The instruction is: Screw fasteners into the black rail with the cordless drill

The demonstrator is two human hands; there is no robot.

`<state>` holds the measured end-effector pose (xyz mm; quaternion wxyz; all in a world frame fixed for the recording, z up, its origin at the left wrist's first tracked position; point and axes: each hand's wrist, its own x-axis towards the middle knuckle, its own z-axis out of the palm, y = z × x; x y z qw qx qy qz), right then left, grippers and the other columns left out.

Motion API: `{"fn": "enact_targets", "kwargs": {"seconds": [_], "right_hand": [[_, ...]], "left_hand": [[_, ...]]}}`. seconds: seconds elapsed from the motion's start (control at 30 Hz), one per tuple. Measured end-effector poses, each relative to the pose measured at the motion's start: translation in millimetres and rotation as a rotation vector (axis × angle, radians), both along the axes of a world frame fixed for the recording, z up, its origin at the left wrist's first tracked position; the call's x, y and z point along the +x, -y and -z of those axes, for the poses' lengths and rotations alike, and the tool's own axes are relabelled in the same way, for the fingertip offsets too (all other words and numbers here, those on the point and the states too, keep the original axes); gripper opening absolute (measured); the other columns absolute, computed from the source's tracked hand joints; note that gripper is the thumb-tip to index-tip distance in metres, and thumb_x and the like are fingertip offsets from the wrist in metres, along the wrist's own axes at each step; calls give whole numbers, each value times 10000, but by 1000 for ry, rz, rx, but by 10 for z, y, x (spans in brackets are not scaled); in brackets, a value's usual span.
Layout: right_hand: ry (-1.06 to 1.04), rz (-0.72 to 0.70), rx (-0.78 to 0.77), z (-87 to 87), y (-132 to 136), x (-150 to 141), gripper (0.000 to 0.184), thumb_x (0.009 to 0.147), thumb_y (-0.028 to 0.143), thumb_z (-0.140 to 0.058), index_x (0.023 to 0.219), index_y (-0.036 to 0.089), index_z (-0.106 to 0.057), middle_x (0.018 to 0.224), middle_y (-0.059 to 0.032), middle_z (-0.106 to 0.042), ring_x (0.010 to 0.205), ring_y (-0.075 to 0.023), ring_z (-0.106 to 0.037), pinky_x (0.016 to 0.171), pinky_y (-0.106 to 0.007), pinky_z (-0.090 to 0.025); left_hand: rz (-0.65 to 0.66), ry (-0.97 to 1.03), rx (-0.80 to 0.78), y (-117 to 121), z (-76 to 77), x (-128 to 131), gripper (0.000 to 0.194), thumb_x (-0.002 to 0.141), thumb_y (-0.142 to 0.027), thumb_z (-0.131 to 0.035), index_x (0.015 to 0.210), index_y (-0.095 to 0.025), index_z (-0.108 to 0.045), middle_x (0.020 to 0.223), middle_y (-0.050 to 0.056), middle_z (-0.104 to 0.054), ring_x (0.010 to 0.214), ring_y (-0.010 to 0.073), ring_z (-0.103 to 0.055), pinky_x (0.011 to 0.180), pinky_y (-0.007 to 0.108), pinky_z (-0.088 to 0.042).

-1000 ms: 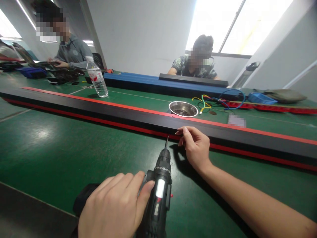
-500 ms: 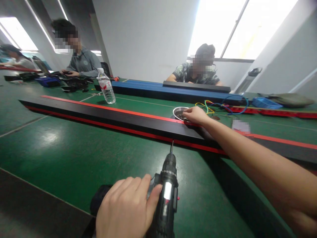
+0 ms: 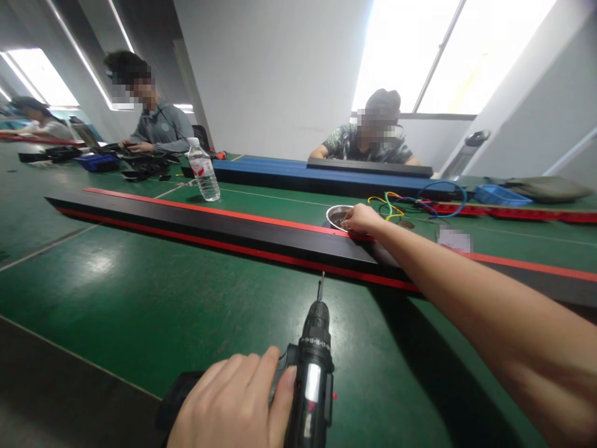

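Observation:
My left hand (image 3: pixel 233 404) grips a black cordless drill (image 3: pixel 313 367) at the bottom centre, its bit pointing away from me at a long black and red rail (image 3: pixel 224 224) lying across the green table. My right arm stretches over the rail. My right hand (image 3: pixel 361 218) is in a small steel bowl (image 3: pixel 336 214) of dark small parts just behind the rail. Its fingers are curled down into the bowl; what they hold is hidden.
A clear water bottle (image 3: pixel 204 178) stands behind the rail at the left. Coloured wires (image 3: pixel 401 202) lie right of the bowl, and a blue tray (image 3: pixel 501 194) farther right. A blue and black rail (image 3: pixel 326 171) lies in front of a seated person (image 3: pixel 373 134). Other people sit at the far left.
My right hand left the near edge of the rail and reached across it into the steel bowl. The drill and my left hand stayed put, while the view shifted slightly.

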<state>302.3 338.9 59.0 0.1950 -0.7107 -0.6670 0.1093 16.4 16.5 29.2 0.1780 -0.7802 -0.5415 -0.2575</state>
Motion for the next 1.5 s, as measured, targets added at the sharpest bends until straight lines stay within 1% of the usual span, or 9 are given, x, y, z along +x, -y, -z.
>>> {"fn": "enact_targets", "kwargs": {"seconds": [0.23,0.37,0.5,0.67,0.83,1.0,1.2,1.33,1.5], "right_hand": [[30,-31,38,-211,199,38,220,930,307,-723,839,124,-804,741,-105,-739,670,-195,-646,612,-299,-418],[-261,-179,171,-234,653,-114,250,949,361,-711,921,132,-806,831,-95,-781,693,-182,-661,641,-295,-462],[-529,-411,222,-31,1326,-354,266,961,412,-694,884,170,-775,850,-74,-791,742,-194,-698,725,-323,-528],[-646,-305,294,337,1807,-504,200,962,388,-716,944,196,-768,887,-62,-788,771,-202,-707,734,-338,-540],[-704,-246,237,544,1841,-515,190,957,372,-716,969,197,-786,957,-77,-808,852,-229,-739,807,-369,-564],[-727,-219,198,563,1809,-497,200,914,366,-754,982,190,-822,993,-89,-828,899,-242,-769,861,-385,-579],[-838,-177,60,568,1786,-492,285,918,431,-733,971,159,-798,859,-92,-816,726,-225,-756,624,-319,-555],[-766,-207,108,599,1761,-476,220,910,370,-743,982,173,-811,943,-96,-827,839,-237,-779,793,-368,-597],[-717,-249,105,620,1741,-465,232,936,265,-668,1103,191,-811,1054,-92,-832,904,-235,-794,872,-397,-614]], "left_hand": [[0,23,26,0,25,7,368,1067,-355,-439,942,-227,-762,723,-32,-710,638,140,-643,666,336,-417],[-8,34,30,2,35,4,368,1065,-358,-444,941,-227,-765,722,-31,-707,636,145,-636,670,342,-412],[-11,26,31,9,29,6,389,1071,-367,-429,936,-239,-771,726,-39,-711,631,149,-630,679,345,-409],[-11,24,35,20,17,12,424,1079,-394,-415,904,-246,-772,716,-46,-711,622,147,-628,675,344,-405],[-14,23,52,18,15,23,426,1079,-392,-413,910,-240,-774,741,-36,-735,654,152,-649,691,342,-418],[-7,28,49,11,12,19,417,1078,-403,-418,912,-249,-768,730,-40,-724,635,146,-627,679,337,-412],[-6,20,53,4,47,24,406,1070,-410,-431,930,-244,-774,734,-34,-720,654,151,-630,698,344,-406],[-26,17,58,16,42,19,424,1075,-409,-414,927,-250,-778,743,-32,-731,648,155,-622,695,346,-404],[-10,11,55,17,43,13,424,1074,-420,-422,937,-240,-780,755,-31,-737,662,157,-630,707,343,-402]]}}
